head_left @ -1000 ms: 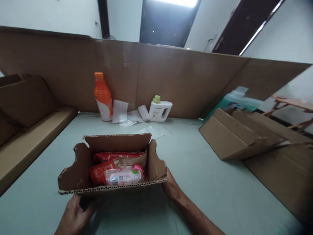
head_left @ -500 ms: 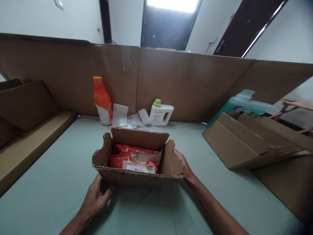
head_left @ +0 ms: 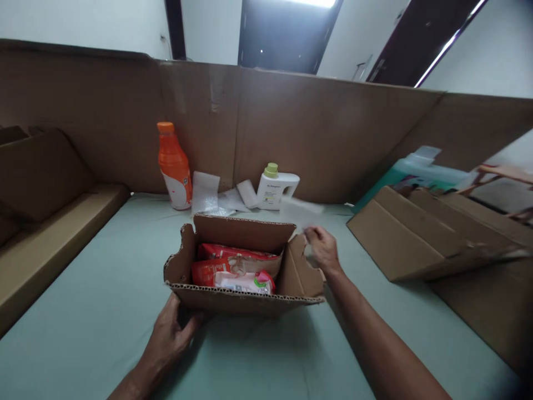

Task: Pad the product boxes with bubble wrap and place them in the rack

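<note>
In the head view, an open cardboard box with ragged, torn flaps sat on the pale green surface right in front of the person. The left hand was pressed against the box's near left corner, fingers curled against the front wall and under its lower edge, thumb up along the side. The right hand was raised just beyond the box's right flap, its fingertips pinched on a thin whitish sheet that looked like bubble wrap or plastic film, though motion blur made the material hard to tell; the sheet stretched up and left from the fingers, above the box's far right corner. Inside the box lay red packets stacked toward the back and a white pack with a pink and green end against the front wall. Well behind the box, against the tall cardboard wall, stood an orange bottle, upright, with a white jug with a green cap off to its right, and loose pieces of white wrap lay between them. To the right, flattened brown cartons rested on the surface, with a teal and clear item partly hidden behind them. A brown cardboard ledge ran along the left side.
</note>
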`<state>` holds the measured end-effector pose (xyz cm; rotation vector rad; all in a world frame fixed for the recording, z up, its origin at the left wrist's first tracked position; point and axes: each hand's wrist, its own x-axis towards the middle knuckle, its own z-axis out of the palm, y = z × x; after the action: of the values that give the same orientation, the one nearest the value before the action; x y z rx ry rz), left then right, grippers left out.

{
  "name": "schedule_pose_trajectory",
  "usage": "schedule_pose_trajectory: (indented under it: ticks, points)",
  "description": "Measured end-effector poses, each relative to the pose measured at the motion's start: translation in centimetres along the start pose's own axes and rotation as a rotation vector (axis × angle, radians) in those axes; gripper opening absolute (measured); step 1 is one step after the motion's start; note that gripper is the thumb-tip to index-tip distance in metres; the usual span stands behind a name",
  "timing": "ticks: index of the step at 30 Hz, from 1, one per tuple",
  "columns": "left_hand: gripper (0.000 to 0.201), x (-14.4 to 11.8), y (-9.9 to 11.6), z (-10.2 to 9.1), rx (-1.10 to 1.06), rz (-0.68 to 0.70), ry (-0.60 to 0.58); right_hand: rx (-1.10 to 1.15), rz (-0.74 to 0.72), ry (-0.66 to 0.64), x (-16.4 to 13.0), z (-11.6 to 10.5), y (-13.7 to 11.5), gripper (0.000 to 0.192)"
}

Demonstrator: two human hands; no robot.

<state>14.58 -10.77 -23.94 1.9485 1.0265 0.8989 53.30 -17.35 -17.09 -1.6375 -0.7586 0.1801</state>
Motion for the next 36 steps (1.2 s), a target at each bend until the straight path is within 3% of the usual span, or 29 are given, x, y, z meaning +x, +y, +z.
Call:
schedule_pose_trajectory:
  ticks: [3,6,10,12,14,17,19,20,22,25,29,31,36]
  points:
    - [0.040,0.2,0.0,-0.1,0.012,0.002,-0.011,0.073,0.098,0.042,-2.6,-3.9,-1.4,0.048]
    - [0.044,0.4,0.3,-0.3,0.021,0.020,-0.021,0.122,0.177,0.042,-7.2,-7.2,-2.7,0.048]
    - [0.066,-0.5,2.2,-2.1,0.008,0.076,0.184,0.096,0.214,0.002,-13.1,-11.9,-4.6,0.041]
    - [0.072,-2.4,3.3,-3.2,-0.059,0.102,0.281,-0.012,0.171,-0.171,-15.3,-14.2,-5.8,0.035]
    - [0.066,-5.0,4.3,-3.5,-0.177,0.045,0.230,-0.108,0.130,-0.456,-16.8,-15.5,-7.2,0.033]
    - [0.078,-9.1,5.1,-1.8,-0.535,-0.186,-0.102,-0.166,0.096,-0.821,-18.3,-14.4,-9.2,0.033]
    - [0.105,-10.9,5.6,0.1,-0.839,-0.354,-0.331,-0.161,0.083,-0.934,-19.0,-11.8,-9.8,0.032]
    - [0.113,-11.4,6.0,0.9,-0.949,-0.436,-0.390,-0.150,0.082,-0.969,-19.3,-10.3,-9.9,0.031]
    - [0.110,-11.7,6.9,1.6,-1.013,-0.584,-0.357,-0.113,0.087,-1.023,-19.7,-7.5,-9.6,0.029]
    - [0.091,-10.8,8.2,0.2,-0.867,-0.663,-0.193,-0.054,0.090,-1.070,-19.6,-4.8,-8.8,0.027]
    - [0.056,-9.6,7.9,-2.2,-0.516,-0.492,-0.277,-0.108,0.079,-1.064,-18.1,-2.7,-7.7,0.021]
    - [0.046,-9.3,6.7,-2.7,-0.254,-0.346,-0.247,-0.273,-0.017,-0.956,-17.4,-1.9,-6.9,0.018]
    - [0.070,-8.3,3.8,-4.0,0.283,-0.010,0.047,-0.753,-0.416,-0.598,-18.1,-3.0,-5.0,0.018]
